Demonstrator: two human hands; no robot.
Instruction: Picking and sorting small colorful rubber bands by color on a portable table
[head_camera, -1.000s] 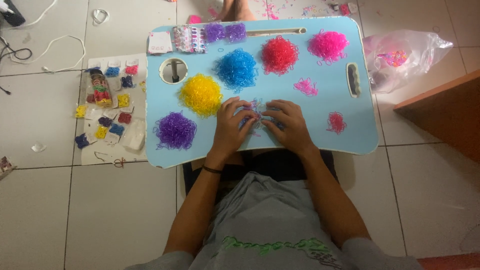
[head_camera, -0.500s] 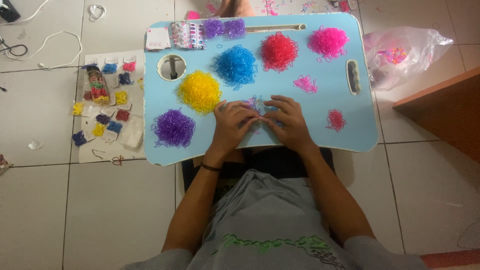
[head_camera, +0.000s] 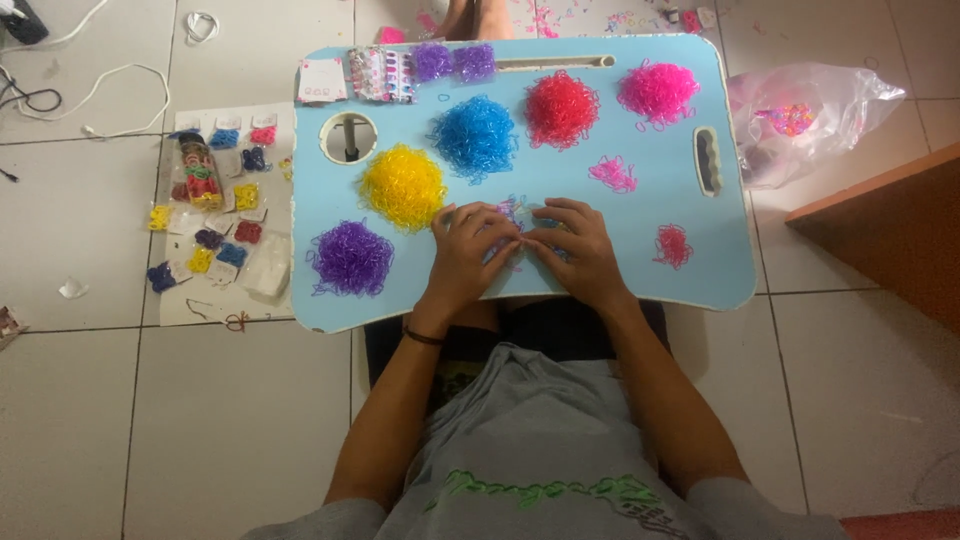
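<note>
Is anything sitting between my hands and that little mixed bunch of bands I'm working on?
Nothing visible does. The left hand and right hand already rest on the small mixed bands on the blue tray.

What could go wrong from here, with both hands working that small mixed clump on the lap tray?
1. The yellow pile lies right beside the left hand; a nudge could mix colours.
2. The lap tray appears to rest over the person's legs, so a knee shift might slide the loose piles.
3. The small red clump sits near the tray's right edge and could drop to the floor.
</note>
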